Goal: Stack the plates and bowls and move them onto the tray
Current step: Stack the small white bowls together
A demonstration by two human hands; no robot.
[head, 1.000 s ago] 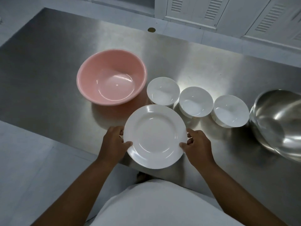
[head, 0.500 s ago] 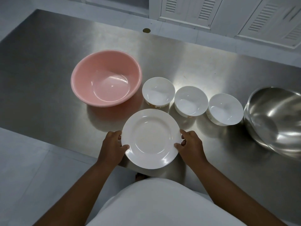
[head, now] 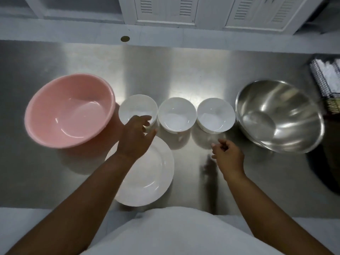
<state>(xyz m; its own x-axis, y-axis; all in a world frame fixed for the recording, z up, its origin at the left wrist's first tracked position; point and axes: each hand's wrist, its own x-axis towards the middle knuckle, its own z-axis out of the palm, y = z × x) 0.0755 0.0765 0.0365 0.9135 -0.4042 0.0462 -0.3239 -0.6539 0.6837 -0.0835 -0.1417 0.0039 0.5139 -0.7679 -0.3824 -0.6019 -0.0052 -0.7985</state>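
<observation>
A white plate (head: 150, 178) lies flat near the front edge of the steel table (head: 184, 70). Behind it, three small white bowls stand in a row: the left bowl (head: 137, 107), the middle bowl (head: 176, 114) and the right bowl (head: 215, 115). My left hand (head: 136, 137) hovers over the plate's far rim with fingers spread, its fingertips at the near rim of the left bowl. My right hand (head: 227, 155) is above bare table in front of the right bowl, fingers loosely curled and holding nothing.
A large pink plastic basin (head: 70, 109) stands left of the bowls, a large steel mixing bowl (head: 279, 115) to their right. A wire basket with white items (head: 327, 80) sits at the right edge. White louvred cabinets stand behind the table.
Both hands have let go of the plate, which now rests on the table. My left hand has moved forward to the left bowl and my right hand has moved right. The camera has shifted.
</observation>
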